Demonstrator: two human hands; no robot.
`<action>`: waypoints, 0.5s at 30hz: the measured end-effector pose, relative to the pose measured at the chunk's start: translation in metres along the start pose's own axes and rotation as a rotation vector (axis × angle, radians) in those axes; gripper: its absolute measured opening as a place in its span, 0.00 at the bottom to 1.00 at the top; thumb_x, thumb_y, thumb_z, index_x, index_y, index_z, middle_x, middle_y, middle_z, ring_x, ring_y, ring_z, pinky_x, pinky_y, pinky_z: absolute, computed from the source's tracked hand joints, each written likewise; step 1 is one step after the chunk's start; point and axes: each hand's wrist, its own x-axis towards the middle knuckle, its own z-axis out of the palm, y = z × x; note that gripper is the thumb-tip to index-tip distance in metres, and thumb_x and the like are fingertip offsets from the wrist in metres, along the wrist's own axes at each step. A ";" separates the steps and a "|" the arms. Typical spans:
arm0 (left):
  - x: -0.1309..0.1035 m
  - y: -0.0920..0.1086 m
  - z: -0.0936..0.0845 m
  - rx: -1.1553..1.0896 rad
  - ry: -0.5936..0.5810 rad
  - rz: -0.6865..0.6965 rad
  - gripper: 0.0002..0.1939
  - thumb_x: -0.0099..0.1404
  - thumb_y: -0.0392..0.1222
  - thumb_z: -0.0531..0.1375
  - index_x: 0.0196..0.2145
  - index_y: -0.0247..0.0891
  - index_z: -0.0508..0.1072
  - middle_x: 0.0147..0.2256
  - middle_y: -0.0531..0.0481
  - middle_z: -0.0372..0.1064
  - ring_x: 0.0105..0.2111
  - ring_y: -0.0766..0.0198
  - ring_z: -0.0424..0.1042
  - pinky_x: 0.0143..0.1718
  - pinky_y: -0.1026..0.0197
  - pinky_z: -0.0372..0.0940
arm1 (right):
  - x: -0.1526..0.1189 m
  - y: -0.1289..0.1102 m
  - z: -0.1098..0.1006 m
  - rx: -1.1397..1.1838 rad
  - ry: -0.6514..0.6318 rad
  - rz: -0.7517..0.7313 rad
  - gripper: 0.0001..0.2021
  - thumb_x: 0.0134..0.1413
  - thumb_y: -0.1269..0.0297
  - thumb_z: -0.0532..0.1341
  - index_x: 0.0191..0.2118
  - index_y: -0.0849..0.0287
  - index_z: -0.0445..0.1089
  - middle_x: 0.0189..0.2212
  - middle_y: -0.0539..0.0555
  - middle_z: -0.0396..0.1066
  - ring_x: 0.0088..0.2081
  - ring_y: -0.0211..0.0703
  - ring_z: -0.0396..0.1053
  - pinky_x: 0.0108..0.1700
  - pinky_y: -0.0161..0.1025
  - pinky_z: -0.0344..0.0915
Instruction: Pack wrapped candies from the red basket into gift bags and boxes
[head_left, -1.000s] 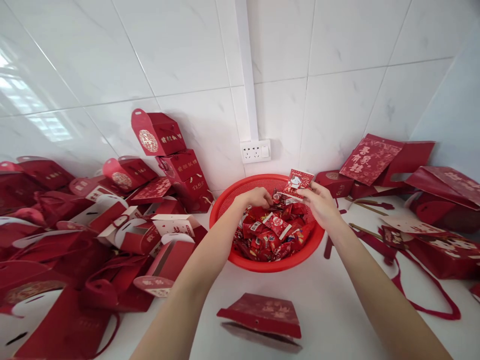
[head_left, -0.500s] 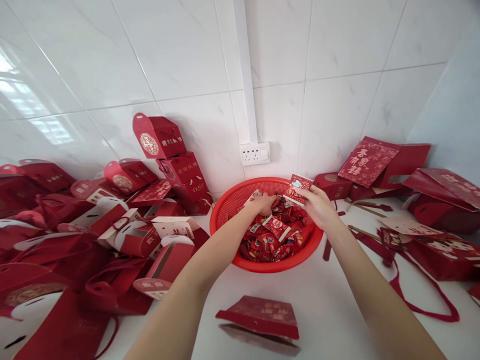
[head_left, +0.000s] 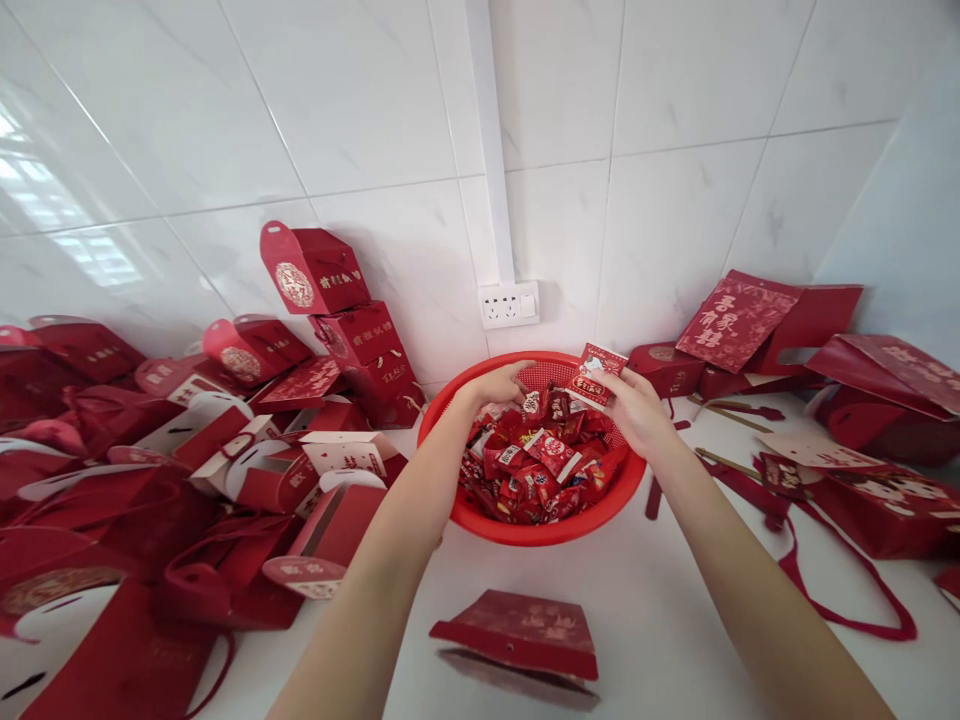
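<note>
My left hand (head_left: 496,386) hovers at the back left of a red plastic basket (head_left: 600,521), over the candies in it. Its index finger points out, apart from the others, and I see nothing in its grasp. Several red wrapped candies (head_left: 550,452) fill the basket, some with white and gold print. Above the right rim, my right hand (head_left: 637,410) pinches a flat red and white candy packet (head_left: 598,374) with a cartoon figure on it.
Red gift boxes (head_left: 322,270) are stacked and heaped on the left. More red boxes (head_left: 742,320) and ribbon straps (head_left: 855,610) lie on the right. A folded red box (head_left: 525,635) sits in front on the white table. Behind is a tiled wall with a socket (head_left: 508,305).
My left hand has lifted out of the candies and moved left and up, its fingers spreading. My right hand stays in place with the packet.
</note>
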 end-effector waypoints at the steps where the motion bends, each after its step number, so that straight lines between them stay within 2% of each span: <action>1: 0.000 0.001 -0.002 -0.036 -0.004 -0.013 0.47 0.50 0.25 0.66 0.67 0.37 0.62 0.33 0.49 0.78 0.32 0.59 0.77 0.37 0.57 0.73 | 0.000 0.000 0.000 0.012 0.010 0.003 0.19 0.37 0.51 0.75 0.35 0.55 0.76 0.35 0.53 0.81 0.43 0.53 0.79 0.46 0.48 0.74; 4: -0.001 0.007 -0.005 -0.157 0.011 0.001 0.40 0.52 0.25 0.67 0.64 0.32 0.65 0.34 0.47 0.76 0.32 0.61 0.76 0.38 0.57 0.73 | 0.000 0.001 0.001 0.022 -0.006 0.007 0.20 0.36 0.50 0.75 0.35 0.55 0.77 0.33 0.53 0.81 0.42 0.54 0.79 0.48 0.49 0.74; 8: -0.002 0.021 0.002 -0.315 0.029 0.113 0.30 0.59 0.28 0.65 0.59 0.34 0.69 0.42 0.45 0.76 0.36 0.66 0.76 0.46 0.58 0.71 | 0.000 0.003 0.002 -0.033 -0.063 0.020 0.20 0.36 0.52 0.76 0.36 0.57 0.78 0.34 0.54 0.82 0.41 0.55 0.79 0.49 0.51 0.74; 12: -0.003 0.032 0.013 -0.508 -0.031 0.269 0.29 0.57 0.26 0.66 0.57 0.33 0.72 0.42 0.45 0.76 0.37 0.67 0.75 0.48 0.58 0.69 | 0.000 0.005 0.002 -0.078 -0.089 0.011 0.20 0.39 0.54 0.75 0.41 0.55 0.78 0.40 0.54 0.82 0.43 0.54 0.79 0.50 0.50 0.74; 15: -0.003 0.036 0.017 -0.506 -0.086 0.288 0.30 0.55 0.27 0.68 0.56 0.33 0.73 0.43 0.43 0.78 0.39 0.64 0.76 0.49 0.57 0.69 | 0.001 0.007 0.000 -0.104 -0.070 -0.010 0.21 0.39 0.55 0.75 0.42 0.55 0.77 0.40 0.54 0.82 0.43 0.54 0.79 0.48 0.51 0.75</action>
